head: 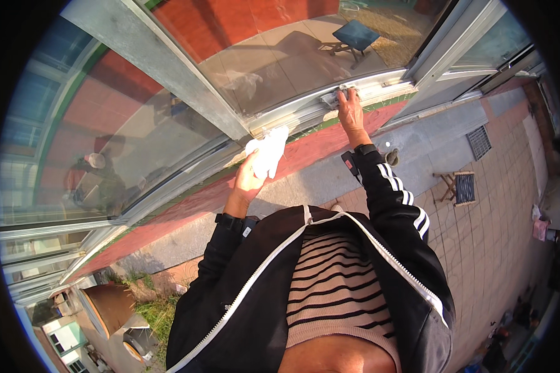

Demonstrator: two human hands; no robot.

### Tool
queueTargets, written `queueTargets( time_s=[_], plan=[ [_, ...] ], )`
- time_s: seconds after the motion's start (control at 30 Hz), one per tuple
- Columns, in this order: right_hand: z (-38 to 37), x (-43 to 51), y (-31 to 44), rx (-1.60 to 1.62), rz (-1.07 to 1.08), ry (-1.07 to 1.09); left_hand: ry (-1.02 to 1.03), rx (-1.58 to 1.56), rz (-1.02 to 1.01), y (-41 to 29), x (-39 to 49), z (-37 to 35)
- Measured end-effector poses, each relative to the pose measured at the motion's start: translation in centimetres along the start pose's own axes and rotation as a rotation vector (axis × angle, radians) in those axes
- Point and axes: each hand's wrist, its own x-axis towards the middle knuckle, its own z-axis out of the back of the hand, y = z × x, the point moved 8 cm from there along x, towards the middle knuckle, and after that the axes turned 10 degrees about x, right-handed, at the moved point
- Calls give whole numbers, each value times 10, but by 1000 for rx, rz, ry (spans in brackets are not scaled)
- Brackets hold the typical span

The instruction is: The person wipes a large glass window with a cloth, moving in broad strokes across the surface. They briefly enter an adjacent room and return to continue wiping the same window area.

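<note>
A bright white cloth or wad of tissue (269,151) is gripped in my left hand (248,179), just in front of the window ledge. Sunlight washes out its detail. My right hand (351,114) presses a crumpled greyish rag or paper (331,100) against the bottom rail of the metal window frame (298,105). Its fingers cover part of that wad. Above the rail rises the window glass (270,60), with reflections and a pale smear on it. Under the frame runs a ledge with a green strip (328,123) and a red painted wall (303,151).
A broad metal post (182,70) parts this pane from the left pane (144,130). A folding stool (464,188) stands on the paving (485,224) at right, near a floor grate (479,142). Grass (156,317) and a brown container (107,305) are at lower left.
</note>
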Motion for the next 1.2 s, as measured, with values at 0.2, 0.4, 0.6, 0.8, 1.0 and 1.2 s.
queueTargets(
  time_s=[0.2,0.4,0.6,0.8,1.0,1.2],
  plan=[
    [-12,-15,14,-213,39,51,54,-2,-14,4,-2,-9],
    [-23,0,18,-228,35,179,119,60,-3,-6,20,-52],
    [18,-9,-4,-59,-21,128,328,-127,7,-19,28,-93],
    [48,-27,17,26,-113,82,189,-37,-56,-20,22,-96],
    [20,-73,83,1393,-682,347,178,258,-91,-11,28,-86],
    [17,-81,108,1765,-779,225,59,404,-9,-2,23,-77]
  ],
)
